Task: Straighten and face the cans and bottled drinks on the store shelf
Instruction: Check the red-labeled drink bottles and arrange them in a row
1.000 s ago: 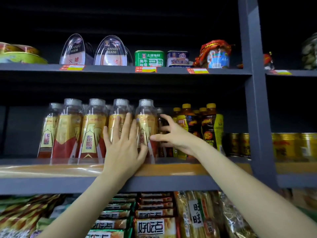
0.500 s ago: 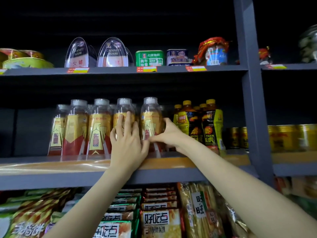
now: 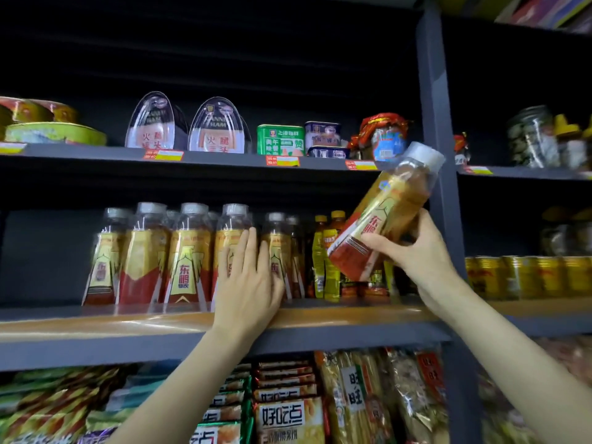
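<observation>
item: one clear plastic bottle with gold-and-red label [image 3: 382, 216], lifted clear of the grey middle shelf [image 3: 352, 318], tilted cap-up to the right, my right hand [image 3: 413, 251] clamped round its lower body. my left hand [image 3: 248, 283], fingers straight and together, rests flat on the row of matching bottles [image 3: 189, 254] to the left. step: re-facing. next, likely: turn label forward, set it upright at the row's right end.

Pretty clearly a small grocery shop; dark metal shelving [image 3: 433, 91] stacked in tiers, price tags [image 3: 164, 154] stuck on the shelf edges, rows of identical drink bottles [image 3: 189, 254] lined up facing out; canned ham [image 3: 217, 128] up top, snack packs [image 3: 288, 418] below, gold cans [image 3: 525, 277] next bay over.
</observation>
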A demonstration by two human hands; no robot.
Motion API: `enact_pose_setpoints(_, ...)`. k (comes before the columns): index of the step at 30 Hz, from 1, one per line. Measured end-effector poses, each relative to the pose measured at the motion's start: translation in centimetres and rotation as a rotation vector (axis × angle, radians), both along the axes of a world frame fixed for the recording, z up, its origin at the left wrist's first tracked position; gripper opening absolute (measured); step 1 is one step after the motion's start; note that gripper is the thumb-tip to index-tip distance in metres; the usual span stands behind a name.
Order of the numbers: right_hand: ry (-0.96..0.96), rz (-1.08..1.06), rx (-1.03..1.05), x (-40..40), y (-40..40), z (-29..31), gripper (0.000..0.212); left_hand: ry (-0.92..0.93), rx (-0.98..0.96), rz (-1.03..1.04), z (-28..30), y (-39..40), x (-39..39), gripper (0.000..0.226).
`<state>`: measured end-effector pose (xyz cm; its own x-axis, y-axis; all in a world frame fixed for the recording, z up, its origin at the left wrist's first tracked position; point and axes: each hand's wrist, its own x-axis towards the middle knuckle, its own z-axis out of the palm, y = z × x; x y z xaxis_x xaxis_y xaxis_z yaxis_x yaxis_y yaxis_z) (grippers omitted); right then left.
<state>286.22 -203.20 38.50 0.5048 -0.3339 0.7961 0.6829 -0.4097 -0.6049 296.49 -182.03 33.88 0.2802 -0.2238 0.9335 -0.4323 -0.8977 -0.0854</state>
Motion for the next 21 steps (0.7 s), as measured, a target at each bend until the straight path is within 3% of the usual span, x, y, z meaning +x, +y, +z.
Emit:
enact_pose_setpoints(2, 0.052, 0.262, 0.150, -1.3, 0.4, 0.1, 0.075, 0.022, -0.091, -0.327, -0.6, -0.3, -2.5, 0.055)
enact_pose_setpoints(3, 0.071, 0.345, 0.196, -1.9, 0.9, -0.1, 0.073, 0.141, -0.157, -0.521, -0.8, -0.5, -4.1, 0.056)
enact_pose_setpoints(5, 0.100, 0.431, 0.226, -2.6, 2.0, -0.6, 0.076, 0.577, -0.295, -0.953, -0.6, -1.1, -6.9, 0.064)
enact_pose_setpoints(7, 0.105, 0.472, 0.200, -2.9, 3.2, -1.1, 0.080, 0.886, -0.478, -1.310, -0.1, -1.4, -8.1, 0.056)
enact_pose_setpoints(10, 0.131, 0.435, 0.118, -3.1, 4.6, -1.4, 0.094, 1.098, -0.688, -1.506, 0.2, -0.2, -8.1, 0.048)
enact_pose_setpoints(12, 0.162, 0.288, 0.012, -3.1, 5.6, -1.7, 0.103, 0.992, -0.725, -1.452, -0.4, 0.6, -7.7, 0.055)
enact_pose_setpoints(14, 0.196, 0.160, -0.039, -3.0, 6.5, -1.9, 0.097, 0.700, -0.690, -1.253, -0.8, 1.6, -7.5, 0.063)
enact_pose_setpoints(15, 0.218, 0.201, -0.004, -3.1, 7.0, -2.0, 0.088, 0.522, -0.634, -1.131, -0.7, 2.2, -7.6, 0.062)
enact_pose_setpoints(18, 0.304, 0.647, 0.357, -3.3, 8.5, -2.2, 0.065, 0.098, -0.304, -0.860, 0.3, 4.2, -7.8, 0.072)
enact_pose_setpoints(21, 0.347, 0.848, 0.626, -3.4, 9.5, -3.1, 0.054, 0.068, -0.207, -0.920, 0.9, 5.1, -9.0, 0.083)
